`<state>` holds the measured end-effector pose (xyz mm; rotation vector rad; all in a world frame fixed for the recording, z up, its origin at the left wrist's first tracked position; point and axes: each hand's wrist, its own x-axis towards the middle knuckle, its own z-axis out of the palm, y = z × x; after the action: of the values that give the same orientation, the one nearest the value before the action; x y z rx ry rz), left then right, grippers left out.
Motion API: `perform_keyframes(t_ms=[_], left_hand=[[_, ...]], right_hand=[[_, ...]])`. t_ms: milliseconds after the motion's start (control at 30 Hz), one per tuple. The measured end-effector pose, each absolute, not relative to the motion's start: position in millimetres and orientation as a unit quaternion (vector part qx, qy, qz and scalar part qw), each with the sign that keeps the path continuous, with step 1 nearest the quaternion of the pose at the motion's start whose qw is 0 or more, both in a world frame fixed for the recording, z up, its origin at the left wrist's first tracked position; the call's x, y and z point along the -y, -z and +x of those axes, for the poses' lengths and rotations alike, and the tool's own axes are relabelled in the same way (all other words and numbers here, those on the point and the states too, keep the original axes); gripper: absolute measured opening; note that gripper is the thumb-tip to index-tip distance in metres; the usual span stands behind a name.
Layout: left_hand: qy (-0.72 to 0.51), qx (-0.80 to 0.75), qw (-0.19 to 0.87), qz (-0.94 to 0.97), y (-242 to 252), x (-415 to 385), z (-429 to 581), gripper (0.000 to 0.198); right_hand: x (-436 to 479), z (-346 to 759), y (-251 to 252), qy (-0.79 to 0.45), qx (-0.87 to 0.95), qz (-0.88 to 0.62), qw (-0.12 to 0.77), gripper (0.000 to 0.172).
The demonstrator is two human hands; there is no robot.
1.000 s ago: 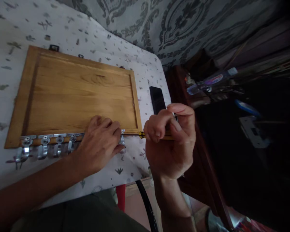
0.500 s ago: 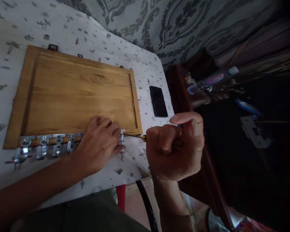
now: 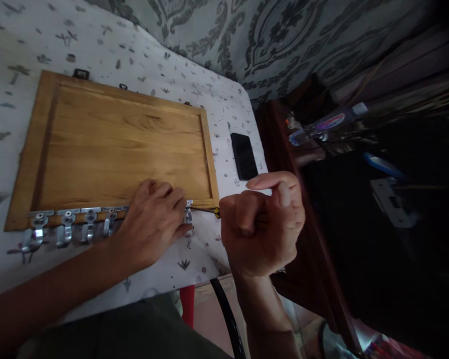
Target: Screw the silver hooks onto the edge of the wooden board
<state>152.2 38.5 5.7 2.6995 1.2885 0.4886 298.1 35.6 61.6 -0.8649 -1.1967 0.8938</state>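
A wooden board [image 3: 119,144] lies flat on a table covered with a patterned white cloth [image 3: 194,85]. Along its near edge runs a row of metal hooks [image 3: 65,227]. My left hand [image 3: 153,222] rests over the right end of that row, fingers curled and pressing a metal hook [image 3: 188,215] against the board's edge. My right hand [image 3: 260,224] is closed in a fist around a screwdriver [image 3: 207,210], whose thin shaft points left to the hook under my left fingers. The handle is mostly hidden in the fist.
A black phone [image 3: 243,155] lies on the cloth just right of the board. Past the table's right edge stands dark wooden furniture [image 3: 303,164] with a plastic bottle [image 3: 327,123]. A patterned curtain [image 3: 269,40] hangs behind. A black cable [image 3: 226,314] runs below the table edge.
My right hand has turned around the screwdriver, regripping from fingertips to a full fist, then shifted slightly left. My left hand and the board have stayed put.
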Motion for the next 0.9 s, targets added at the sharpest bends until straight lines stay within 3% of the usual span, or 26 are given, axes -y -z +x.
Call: perform_keyframes(t_ms=[400, 600, 900], left_hand=[[-0.171, -0.414, 0.035, 0.893, -6.2, -38.8, 150.7, 0.028], [-0.161, -0.424, 0.046, 0.89, -8.1, -37.8, 151.4, 0.024], [-0.127, -0.429, 0.06, 0.893, -8.9, -38.2, 152.3, 0.029]], right_hand=[[-41.0, 297.4, -60.6, -0.414, 0.502, -0.386, 0.654, 0.021], [-42.0, 296.6, -68.5, -0.389, 0.509, -0.466, 0.61, 0.019], [-40.9, 289.7, -67.1, -0.388, 0.455, -0.462, 0.655, 0.019]])
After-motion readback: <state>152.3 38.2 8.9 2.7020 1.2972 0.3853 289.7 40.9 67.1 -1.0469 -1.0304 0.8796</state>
